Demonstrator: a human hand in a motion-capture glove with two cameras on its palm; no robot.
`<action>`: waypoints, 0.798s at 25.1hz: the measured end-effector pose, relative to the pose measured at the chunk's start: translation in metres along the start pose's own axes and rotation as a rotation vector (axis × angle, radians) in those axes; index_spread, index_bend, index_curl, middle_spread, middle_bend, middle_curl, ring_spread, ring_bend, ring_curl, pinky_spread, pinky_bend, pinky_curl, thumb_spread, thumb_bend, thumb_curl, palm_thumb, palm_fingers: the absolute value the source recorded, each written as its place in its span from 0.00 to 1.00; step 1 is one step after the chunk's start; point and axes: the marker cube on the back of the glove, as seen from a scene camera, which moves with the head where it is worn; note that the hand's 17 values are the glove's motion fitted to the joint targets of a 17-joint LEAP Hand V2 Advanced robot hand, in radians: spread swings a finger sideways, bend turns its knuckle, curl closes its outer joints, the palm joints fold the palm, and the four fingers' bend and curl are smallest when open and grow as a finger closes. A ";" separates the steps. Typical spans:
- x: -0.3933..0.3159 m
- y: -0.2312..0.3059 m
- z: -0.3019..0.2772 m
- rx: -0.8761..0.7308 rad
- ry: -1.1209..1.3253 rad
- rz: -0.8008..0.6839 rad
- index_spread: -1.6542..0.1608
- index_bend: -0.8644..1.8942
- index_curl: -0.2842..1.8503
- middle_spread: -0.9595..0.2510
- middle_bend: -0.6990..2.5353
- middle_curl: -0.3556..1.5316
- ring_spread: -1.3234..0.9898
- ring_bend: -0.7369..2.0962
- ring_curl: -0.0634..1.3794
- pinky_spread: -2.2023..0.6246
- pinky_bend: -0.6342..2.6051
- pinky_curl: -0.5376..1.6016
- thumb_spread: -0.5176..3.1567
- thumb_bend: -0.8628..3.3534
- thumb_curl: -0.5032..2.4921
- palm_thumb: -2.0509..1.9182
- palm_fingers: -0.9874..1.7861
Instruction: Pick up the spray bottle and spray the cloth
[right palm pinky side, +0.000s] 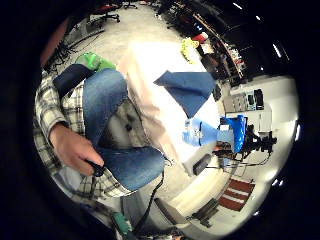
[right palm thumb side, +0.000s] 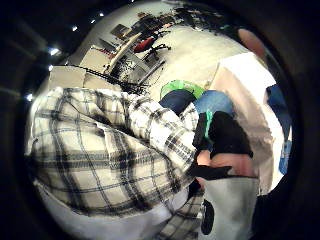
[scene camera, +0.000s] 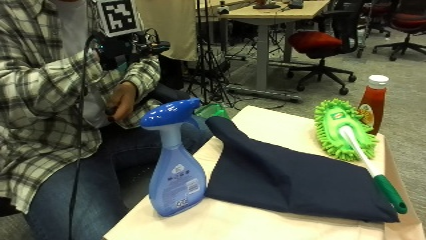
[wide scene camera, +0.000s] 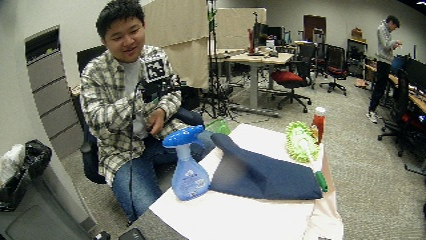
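Outside view: a seated person in a plaid shirt holds the gloved right hand (scene camera: 123, 47) raised at chest height, well apart from the table (scene camera: 266, 220). Whether its fingers are curled or straight cannot be told; it holds none of the task's things. The bare hand (scene camera: 122, 102) rests lower, by the lap. The blue spray bottle (scene camera: 174, 160) stands upright near the table's front edge, just beside a dark blue cloth (scene camera: 293, 180) that lies in loose folds. A green duster (scene camera: 346, 130) and a ketchup bottle (scene camera: 373, 102) sit beyond the cloth. Nothing of the task looks done: the bottle is untouched, so reaching, lifting and spraying all remain.
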 end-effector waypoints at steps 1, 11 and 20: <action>-0.001 0.001 0.001 -0.006 0.014 -0.019 0.81 0.44 0.17 0.75 0.29 0.22 0.58 0.35 0.07 0.81 0.25 0.27 0.25 0.28 0.20 0.63 0.48; 0.010 -0.003 -0.004 0.011 -0.006 0.082 0.74 0.44 0.24 0.72 0.29 0.27 0.58 0.36 0.14 0.83 0.25 0.30 0.39 0.29 0.24 0.66 0.47; 0.018 -0.004 -0.007 0.076 -0.107 0.362 0.73 0.43 0.26 0.71 0.29 0.30 0.58 0.35 0.16 0.84 0.25 0.32 0.44 0.28 0.26 0.66 0.46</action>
